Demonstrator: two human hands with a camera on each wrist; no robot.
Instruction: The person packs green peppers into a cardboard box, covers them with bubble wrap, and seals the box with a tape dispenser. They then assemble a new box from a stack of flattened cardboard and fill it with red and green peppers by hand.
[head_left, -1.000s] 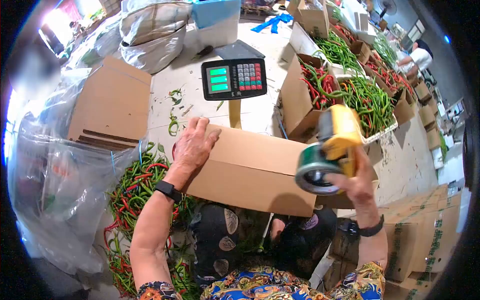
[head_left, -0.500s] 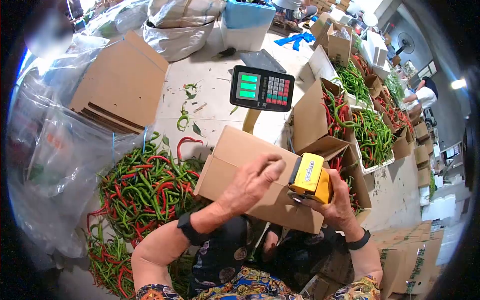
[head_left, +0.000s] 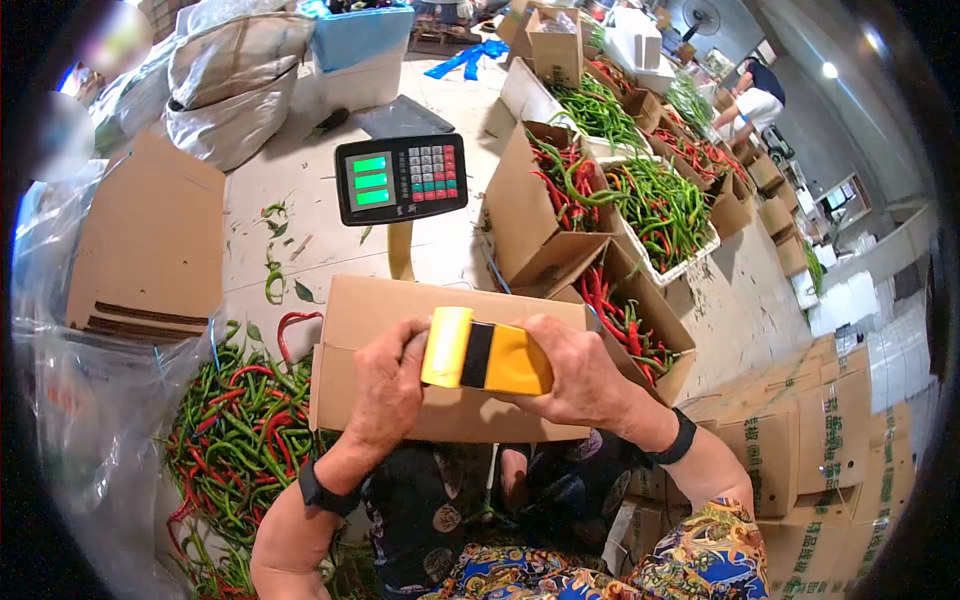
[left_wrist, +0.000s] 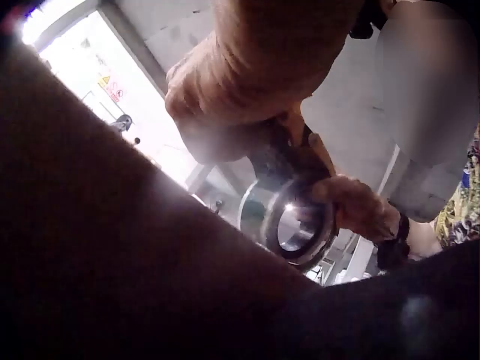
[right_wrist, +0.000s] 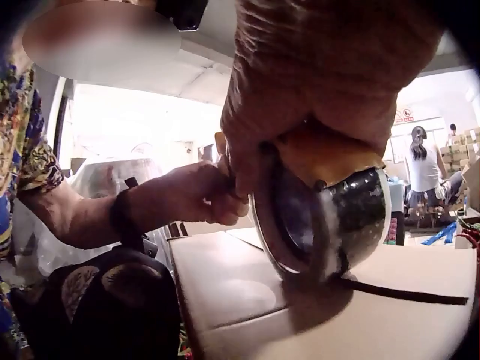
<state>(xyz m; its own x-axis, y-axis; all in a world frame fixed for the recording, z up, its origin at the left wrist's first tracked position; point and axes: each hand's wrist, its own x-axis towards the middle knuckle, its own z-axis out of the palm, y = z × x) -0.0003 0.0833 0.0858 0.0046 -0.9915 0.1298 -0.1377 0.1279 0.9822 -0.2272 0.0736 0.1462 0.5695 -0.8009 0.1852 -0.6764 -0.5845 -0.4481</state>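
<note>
A yellow tape dispenser [head_left: 500, 358] with a black band is held over a brown cardboard box [head_left: 375, 302] in front of my knees. My right hand [head_left: 590, 370] grips its rear part. At its front end are the curled fingers of my left hand [head_left: 385, 380], thumb and fingertips pinching right at the edge. The tape roll [right_wrist: 360, 214] hangs under the dispenser, close over the box top in the right wrist view. From below, the left wrist view shows the roll [left_wrist: 296, 225] between both hands. Any loose tape end is hidden.
Behind the box stands a scale display [head_left: 400, 180]. A heap of red and green chili peppers [head_left: 240, 430] lies at left, beside flattened cardboard [head_left: 150, 240] and plastic sheeting. Open boxes of peppers [head_left: 625, 320] stand at right, with stacked cartons [head_left: 800, 450] nearer me.
My left hand left the box's left end, rose over the box and came to the dispenser's front. The right hand brought the dispenser leftward over the box and turned it. The head view shifted.
</note>
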